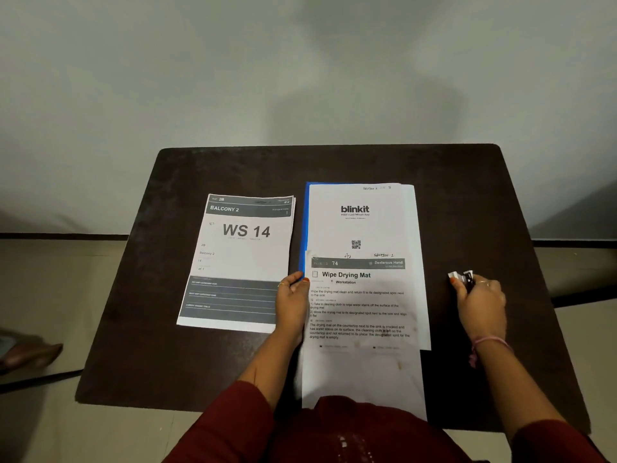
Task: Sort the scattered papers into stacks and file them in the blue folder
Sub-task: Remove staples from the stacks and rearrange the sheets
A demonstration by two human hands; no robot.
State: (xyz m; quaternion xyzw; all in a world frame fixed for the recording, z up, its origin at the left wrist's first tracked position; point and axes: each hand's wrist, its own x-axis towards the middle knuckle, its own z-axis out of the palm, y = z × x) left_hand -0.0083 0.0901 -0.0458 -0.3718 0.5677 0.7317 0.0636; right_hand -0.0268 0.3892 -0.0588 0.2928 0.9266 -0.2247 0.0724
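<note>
The dark tabletop (467,202) carries everything, and its near edge is the first hazard: the "Wipe Drying Mat" sheet (360,315) overhangs toward the person's lap, so a nudge could slide it off or crease it. That sheet lies over the "blinkit" stack (359,215), which sits on the blue folder (304,222); only a blue strip shows along the stack's left side. The two layers are offset, so closing the folder now would likely trap skewed corners. To the left, just apart from the folder, lies the "WS 14" stack (247,259), its sheets slightly fanned; lifting it carelessly could scatter them again.

The left hand (293,302) pinches the folder's left edge, with its wrist over the "WS 14" stack's corner, which a pull could drag. The right hand (480,302) is curled around a small black-and-white object (462,277), possibly a clip, which I cannot identify. A clip fastened before the edges are squared would lock in the misalignment.
</note>
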